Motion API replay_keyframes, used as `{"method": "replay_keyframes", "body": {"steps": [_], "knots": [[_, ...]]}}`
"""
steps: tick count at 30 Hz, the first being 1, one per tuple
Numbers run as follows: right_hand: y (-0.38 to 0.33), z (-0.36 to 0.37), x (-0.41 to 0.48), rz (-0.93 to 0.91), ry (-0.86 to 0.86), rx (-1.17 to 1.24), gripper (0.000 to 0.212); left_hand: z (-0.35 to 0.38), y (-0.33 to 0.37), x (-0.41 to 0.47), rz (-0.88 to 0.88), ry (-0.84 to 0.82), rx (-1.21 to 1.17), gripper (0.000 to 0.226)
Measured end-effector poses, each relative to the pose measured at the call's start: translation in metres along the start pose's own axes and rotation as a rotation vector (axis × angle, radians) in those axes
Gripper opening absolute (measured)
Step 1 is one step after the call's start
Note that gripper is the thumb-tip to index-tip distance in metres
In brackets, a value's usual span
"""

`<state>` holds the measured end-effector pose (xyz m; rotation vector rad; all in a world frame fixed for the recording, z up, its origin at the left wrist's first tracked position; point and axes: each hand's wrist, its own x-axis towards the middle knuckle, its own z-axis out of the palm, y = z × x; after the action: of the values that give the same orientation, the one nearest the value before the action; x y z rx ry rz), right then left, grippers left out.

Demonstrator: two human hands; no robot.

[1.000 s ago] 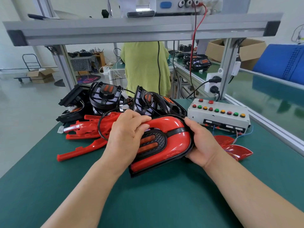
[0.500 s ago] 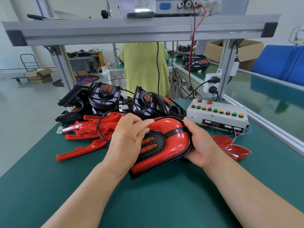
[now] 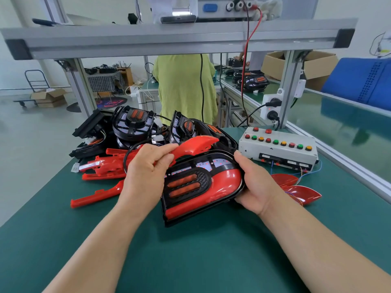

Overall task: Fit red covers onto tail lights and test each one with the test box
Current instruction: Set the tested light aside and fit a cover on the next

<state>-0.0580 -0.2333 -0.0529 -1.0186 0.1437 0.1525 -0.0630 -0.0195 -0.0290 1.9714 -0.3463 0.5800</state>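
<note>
We are making out no words, numbers or brands anywhere in view: the small white label strips point(image 3: 266, 156) on the front of the test box point(image 3: 277, 150) are showing too blurred to read, as is the blue badge point(image 3: 210, 7) on the shelf unit point(image 3: 222, 14).

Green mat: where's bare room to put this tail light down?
The green mat is bare on the near side of the tail light, between the forearms, and at the near left, short of the loose red covers. Crowded: the far side, with the pile of black tail lights, and the right, by the test box.
</note>
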Motion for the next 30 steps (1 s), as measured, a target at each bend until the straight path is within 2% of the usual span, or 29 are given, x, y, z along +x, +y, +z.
{"method": "replay_keyframes", "body": {"steps": [2, 7, 15, 22, 30], "knots": [[0.000, 0.000, 0.001, 0.006, 0.007, -0.002, 0.047, 0.002, -0.003, -0.001, -0.038, -0.031, -0.005, 0.034], [-0.001, 0.000, 0.001, 0.024, 0.028, -0.013, 0.036, 0.004, -0.009, -0.001, -0.082, -0.065, 0.000, 0.033], [-0.001, 0.000, 0.001, 0.034, 0.041, -0.011, 0.035, 0.004, -0.015, -0.001, -0.107, -0.090, 0.017, 0.034], [0.001, -0.001, 0.003, 0.027, 0.025, -0.001, 0.040, 0.008, -0.016, -0.002, -0.078, -0.112, 0.021, 0.032], [0.000, 0.000, 0.002, 0.023, 0.028, -0.029, 0.035, 0.009, -0.004, -0.007, -0.018, -0.104, 0.012, 0.026]]}}
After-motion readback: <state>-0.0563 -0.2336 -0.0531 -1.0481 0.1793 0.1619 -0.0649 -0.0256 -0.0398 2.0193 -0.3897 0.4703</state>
